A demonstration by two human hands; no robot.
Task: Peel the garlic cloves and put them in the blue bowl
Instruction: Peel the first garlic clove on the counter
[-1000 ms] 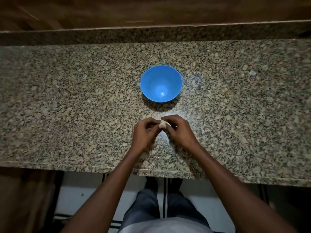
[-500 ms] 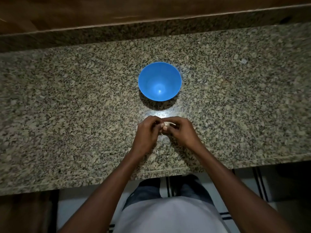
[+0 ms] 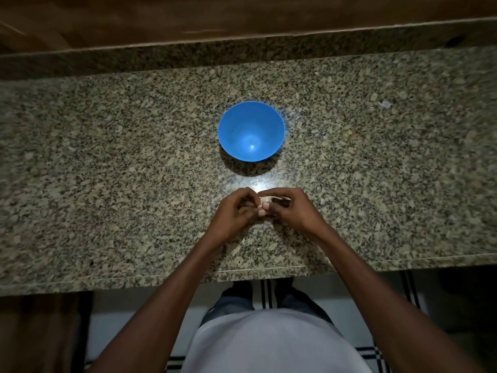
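A blue bowl (image 3: 251, 130) stands in the middle of the granite counter (image 3: 107, 170), and nothing shows inside it. Just in front of the bowl my two hands meet over the counter. My left hand (image 3: 235, 211) and my right hand (image 3: 293, 210) both pinch a pale garlic clove (image 3: 267, 199) between their fingertips. Only a small pale part of the clove shows between the fingers; the rest is hidden.
A small pale scrap (image 3: 386, 104) lies on the counter at the far right. A granite upstand and a wooden wall (image 3: 242, 17) run along the back. The counter's front edge (image 3: 134, 281) is near my body, with tiled floor below.
Both hands have stayed together on the clove in front of the bowl, with only small finger movements. The camera view has shifted slightly.
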